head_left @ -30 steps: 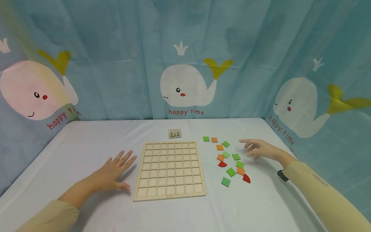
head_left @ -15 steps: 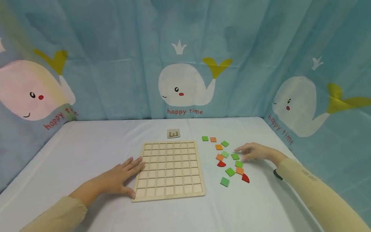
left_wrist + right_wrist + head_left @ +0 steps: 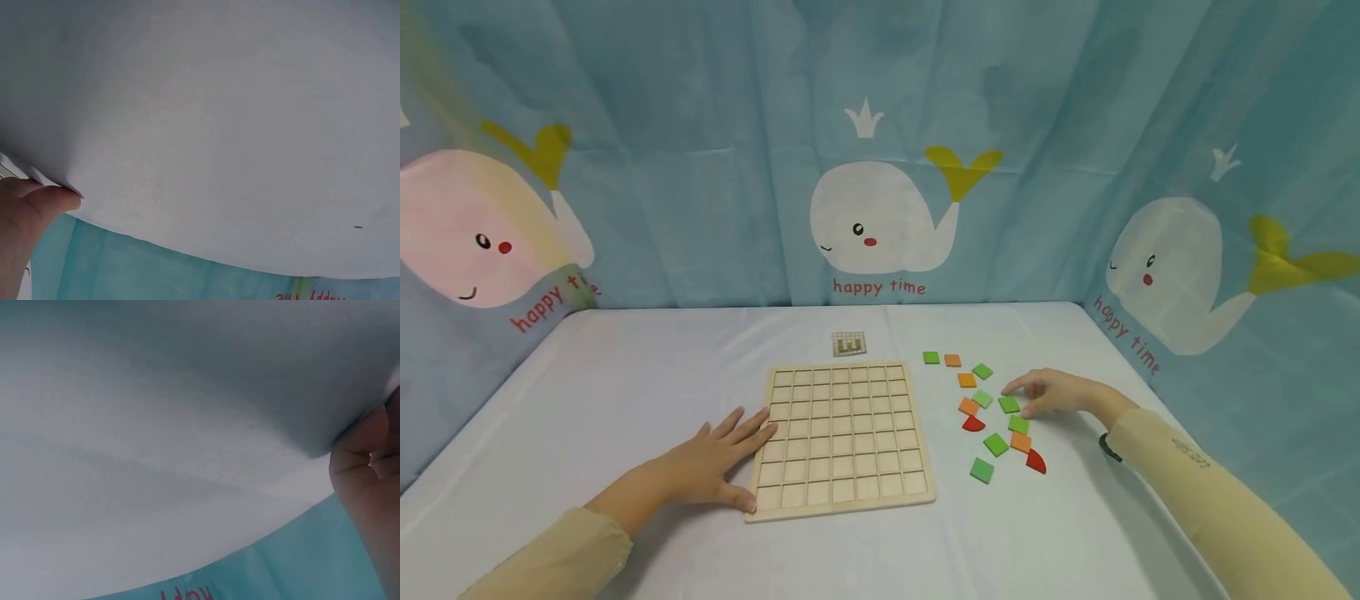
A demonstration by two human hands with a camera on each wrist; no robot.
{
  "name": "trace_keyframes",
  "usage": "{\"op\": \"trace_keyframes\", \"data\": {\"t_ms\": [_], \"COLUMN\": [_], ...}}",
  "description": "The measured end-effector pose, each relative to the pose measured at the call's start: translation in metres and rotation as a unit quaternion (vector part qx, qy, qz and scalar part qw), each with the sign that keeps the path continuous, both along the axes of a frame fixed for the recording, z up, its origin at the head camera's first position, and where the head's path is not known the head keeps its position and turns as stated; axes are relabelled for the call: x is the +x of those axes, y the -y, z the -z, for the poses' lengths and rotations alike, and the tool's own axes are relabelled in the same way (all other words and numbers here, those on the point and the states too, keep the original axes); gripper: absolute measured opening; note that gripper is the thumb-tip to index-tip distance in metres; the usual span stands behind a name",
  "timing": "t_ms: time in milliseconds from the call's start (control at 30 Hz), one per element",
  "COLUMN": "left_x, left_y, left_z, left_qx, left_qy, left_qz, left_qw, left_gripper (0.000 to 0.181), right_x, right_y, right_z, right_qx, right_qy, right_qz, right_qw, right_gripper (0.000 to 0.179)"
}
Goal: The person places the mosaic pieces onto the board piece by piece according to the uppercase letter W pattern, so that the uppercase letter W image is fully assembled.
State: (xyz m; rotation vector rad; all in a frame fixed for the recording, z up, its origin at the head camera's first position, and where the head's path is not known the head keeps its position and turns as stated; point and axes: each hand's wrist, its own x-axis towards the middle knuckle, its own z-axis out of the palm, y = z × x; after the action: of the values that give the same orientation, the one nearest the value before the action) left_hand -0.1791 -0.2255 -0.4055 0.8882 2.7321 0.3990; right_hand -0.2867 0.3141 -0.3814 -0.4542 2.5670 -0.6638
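Observation:
My left hand (image 3: 711,458) lies spread at the left side of the wooden grid board (image 3: 840,510), its fingertips over the left rim and the thumb at the near left corner. In the left wrist view, only the thumb side of that hand shows at the lower left. To the board's right, my right hand (image 3: 1056,393) reaches down to a green square tile (image 3: 1008,404), index finger and thumb at opposite edges of it. The tile lies among the others on the table. Curled fingers (image 3: 359,440) show in the right wrist view, where the tile is hidden.
Around the right hand lie other green tiles (image 3: 996,444), orange tiles (image 3: 1021,442) and two red quarter-round pieces (image 3: 1036,461). Behind the board sits a small pattern card (image 3: 848,343). A blue whale-print curtain (image 3: 722,225) borders the white table (image 3: 647,367).
My left hand has moved right, from beside the board onto its left rim. My right hand has come down and left to the green tile, its index finger and thumb drawing in around it.

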Motion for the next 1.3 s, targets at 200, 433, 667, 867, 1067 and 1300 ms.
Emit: {"op": "trace_keyframes", "data": {"t_ms": [200,433,667,867,1067,1300], "left_x": [-0.002,-0.011,-0.015,-0.015,-0.015,-0.014], "left_y": [-0.006,-0.008,-0.007,-0.007,-0.008,-0.007], "left_z": [0.000,-0.005,-0.002,-0.001,-0.001,-0.002], "left_qx": [0.000,-0.009,-0.010,-0.008,-0.012,-0.019], "left_qy": [0.002,-0.013,-0.002,-0.001,0.003,0.006], "left_qz": [-0.006,-0.019,-0.029,-0.033,-0.036,-0.044], "left_qw": [1.0000,0.9997,0.9995,0.9994,0.9993,0.9989], "left_gripper": [0.107,0.106,0.110,0.109,0.109,0.108], "right_x": [-0.001,-0.002,0.000,0.004,0.005,0.007], "right_y": [-0.002,0.003,0.007,0.009,0.007,0.008], "right_z": [0.007,0.005,0.008,0.009,0.007,-0.005], "right_qx": [-0.010,-0.024,-0.034,-0.031,-0.031,-0.070], "right_qy": [-0.011,-0.021,-0.027,-0.030,-0.026,-0.019], "right_qz": [0.006,-0.028,-0.012,0.022,0.039,0.057], "right_qw": [0.9999,0.9991,0.9990,0.9988,0.9984,0.9958], "right_gripper": [0.040,0.034,0.028,0.023,0.022,0.026]}}
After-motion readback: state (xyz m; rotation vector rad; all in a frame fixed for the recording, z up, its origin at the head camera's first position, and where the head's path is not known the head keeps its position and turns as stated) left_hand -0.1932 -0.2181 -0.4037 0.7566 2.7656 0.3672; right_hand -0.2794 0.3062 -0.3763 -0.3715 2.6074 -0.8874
